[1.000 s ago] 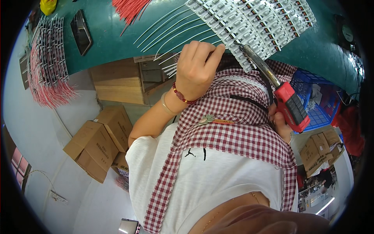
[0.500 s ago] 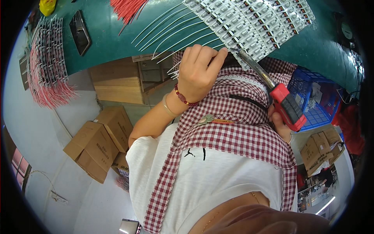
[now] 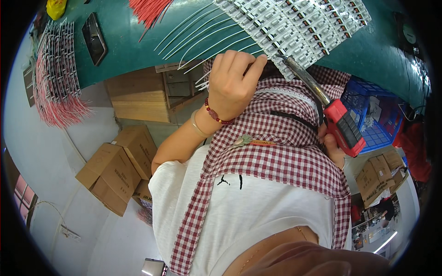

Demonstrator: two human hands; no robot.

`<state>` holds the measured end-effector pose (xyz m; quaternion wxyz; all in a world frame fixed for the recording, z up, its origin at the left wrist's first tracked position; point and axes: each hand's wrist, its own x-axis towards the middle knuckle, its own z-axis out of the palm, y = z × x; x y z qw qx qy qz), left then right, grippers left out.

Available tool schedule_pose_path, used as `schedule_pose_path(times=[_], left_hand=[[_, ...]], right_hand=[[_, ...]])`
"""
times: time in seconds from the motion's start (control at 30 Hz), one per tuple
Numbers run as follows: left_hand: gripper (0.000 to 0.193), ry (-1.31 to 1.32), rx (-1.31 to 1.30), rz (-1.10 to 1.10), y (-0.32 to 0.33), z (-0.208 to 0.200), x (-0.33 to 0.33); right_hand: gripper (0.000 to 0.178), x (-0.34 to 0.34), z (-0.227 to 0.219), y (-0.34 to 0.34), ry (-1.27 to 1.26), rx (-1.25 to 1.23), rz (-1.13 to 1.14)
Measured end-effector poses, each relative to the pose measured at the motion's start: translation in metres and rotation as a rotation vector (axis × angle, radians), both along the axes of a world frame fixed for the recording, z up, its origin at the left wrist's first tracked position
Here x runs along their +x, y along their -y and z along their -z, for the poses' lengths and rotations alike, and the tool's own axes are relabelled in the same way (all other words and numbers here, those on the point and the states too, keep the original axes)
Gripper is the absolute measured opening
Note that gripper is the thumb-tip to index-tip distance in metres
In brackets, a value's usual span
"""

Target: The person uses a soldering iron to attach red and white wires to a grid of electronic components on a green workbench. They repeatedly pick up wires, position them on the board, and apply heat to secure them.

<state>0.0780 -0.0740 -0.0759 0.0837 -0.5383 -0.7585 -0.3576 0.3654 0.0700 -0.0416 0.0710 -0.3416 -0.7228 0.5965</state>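
Note:
My left hand [image 3: 235, 80], with a bead bracelet and a bangle at the wrist, is pinched at the lower left edge of a panel of small white circuit boards [image 3: 290, 34]. White wire ends stick out behind its fingers, though the pinch point itself is mostly hidden. More white wires [image 3: 195, 34] run leftward from the panel's edge. In my right hand [image 3: 332, 146] is a red and black soldering iron [image 3: 344, 126], its handle covering part of the fingers. The iron's metal tip reaches the panel's edge just right of my left fingertips; whether it touches cannot be made out.
A bundle of red wires [image 3: 148, 14], a black phone [image 3: 94, 39] and a stack of wired board strips [image 3: 57, 69] lie on the green table [image 3: 124, 55]. Blue plastic baskets [image 3: 375, 115] stand at the right below the table. Cardboard boxes [image 3: 110, 170] sit at lower left.
The soldering iron has shifted slightly right, its tip moving a little along the panel's edge. The panel and my left hand have moved slightly left.

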Motion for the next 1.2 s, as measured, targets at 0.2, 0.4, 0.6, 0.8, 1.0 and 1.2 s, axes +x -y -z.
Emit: schedule_pose_path(times=[0.2, 0.4, 0.6, 0.8, 1.0, 1.2], left_hand=[[0.032, 0.008, 0.049, 0.028, 0.0, 0.0, 0.005], [0.031, 0.029, 0.021, 0.032, 0.0, 0.0, 0.006], [0.031, 0.016, 0.0, 0.022, 0.001, 0.0, 0.008], [0.03, 0.021, -0.004, 0.026, 0.0, 0.001, 0.007], [0.03, 0.022, 0.075, 0.053, 0.001, -0.003, 0.01], [0.029, 0.05, 0.039, 0.059, -0.001, 0.001, 0.015]], right_hand=[[0.019, 0.007, 0.005, 0.001, 0.009, 0.151, -0.038], [0.014, 0.001, 0.001, 0.0, 0.131, 0.328, -0.108], [0.013, 0.006, 0.014, 0.004, 0.031, 0.467, -0.104], [0.014, 0.002, 0.002, 0.001, 0.015, 0.346, -0.114], [0.015, 0.014, 0.003, -0.001, 0.011, 0.173, -0.092], [0.015, 0.026, 0.013, 0.0, 0.03, 0.37, -0.121]])
